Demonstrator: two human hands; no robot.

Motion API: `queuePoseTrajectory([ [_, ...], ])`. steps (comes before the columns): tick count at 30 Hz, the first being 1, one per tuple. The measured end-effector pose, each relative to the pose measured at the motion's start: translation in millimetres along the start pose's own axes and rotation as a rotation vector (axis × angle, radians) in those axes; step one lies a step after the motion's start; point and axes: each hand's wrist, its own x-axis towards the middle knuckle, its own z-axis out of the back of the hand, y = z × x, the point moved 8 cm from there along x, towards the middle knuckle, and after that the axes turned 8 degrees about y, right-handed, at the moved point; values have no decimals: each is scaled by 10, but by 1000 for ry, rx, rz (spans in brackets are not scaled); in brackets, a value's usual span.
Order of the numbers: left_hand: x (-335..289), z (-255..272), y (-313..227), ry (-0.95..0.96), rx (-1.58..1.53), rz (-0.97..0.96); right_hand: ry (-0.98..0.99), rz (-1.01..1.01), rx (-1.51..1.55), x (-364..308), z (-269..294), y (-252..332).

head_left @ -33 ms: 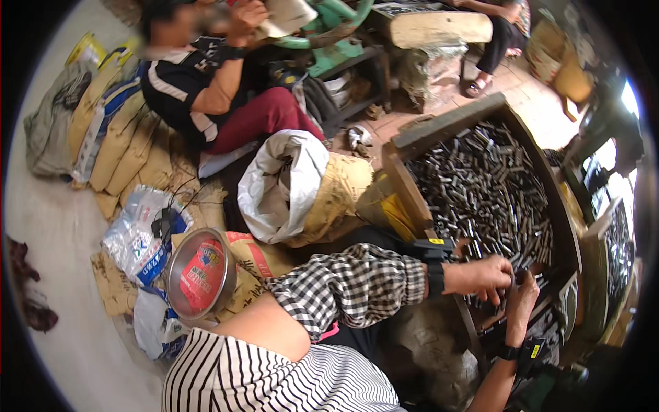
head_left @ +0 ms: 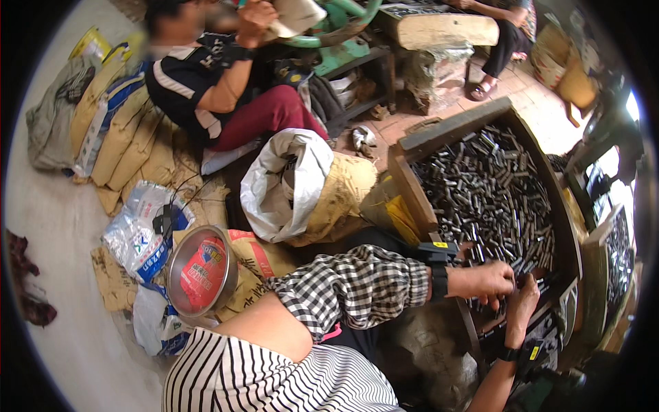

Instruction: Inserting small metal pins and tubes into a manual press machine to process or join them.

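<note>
A large wooden tray (head_left: 412,189) at the right holds a heap of several small dark metal tubes (head_left: 487,192). My left hand (head_left: 486,281), on a checked-sleeve arm with a black wristband, lies at the tray's near edge with its fingers curled over some tubes. My right hand (head_left: 525,302) comes up from the lower edge and touches the left hand's fingertips. What lies between its fingers is hidden.
Another person (head_left: 220,96) in a dark top and red trousers sits at the back. A white-lined yellow sack (head_left: 302,185) stands left of the tray, near a round metal tin (head_left: 202,271). Tan sacks (head_left: 130,137) are stacked at the left. A second tray (head_left: 618,254) stands far right.
</note>
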Motion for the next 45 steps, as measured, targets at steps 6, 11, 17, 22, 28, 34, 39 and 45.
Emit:
queuePoseTrajectory([
  [6,-142,-45,-419,-35,753,-329,56,-87,236,-55,-30,-100],
  [11,540,350,-326,-211,1060,-475,88,-154,948,176,-71,-595],
  [17,1228,-342,385,10,1469,-355,24,-401,1083,-741,93,-1468],
  [22,1418,-816,532,229,1727,-442,-15,-421,1193,-884,160,-1522],
  [28,1652,-948,644,243,1725,-359,5,-390,1180,-863,296,-1699],
  [34,1874,-997,544,93,1191,-317,-13,-349,1079,-944,358,-2036],
  [39,1907,-826,903,117,225,230,17,-380,1375,-976,200,-2118],
  [45,1918,-841,1025,93,-54,260,-59,-401,1509,-986,112,-2181],
])
